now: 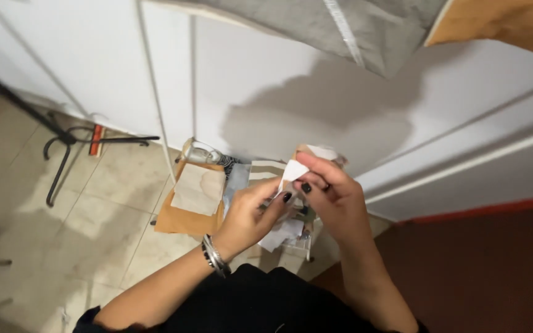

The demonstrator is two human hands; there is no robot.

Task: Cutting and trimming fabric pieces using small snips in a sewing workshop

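- Pinching a small white paper scrap between fingertips of both hands, thin, matte, cut to a pointed shape, raised above the floor clutter.
- Closing on the scrap's lower edge with left hand, dark-polished nails showing, stacked metal bangles circling the wrist.
- Gripping the scrap's right side with right hand, fingers curled tight, ring on one finger; lower part of the scrap hiding behind the fingers.
- Lying below on glossy beige floor tiles: flat brown cardboard sheet with a stained cream paper on top.
- Sitting partly concealed under the hands: a jumble of paper pieces, contents hard to make out.
- Standing at left: black metal stand legs, cut off by the edge.
- Hanging overhead: grey fabric, cropped at the top.
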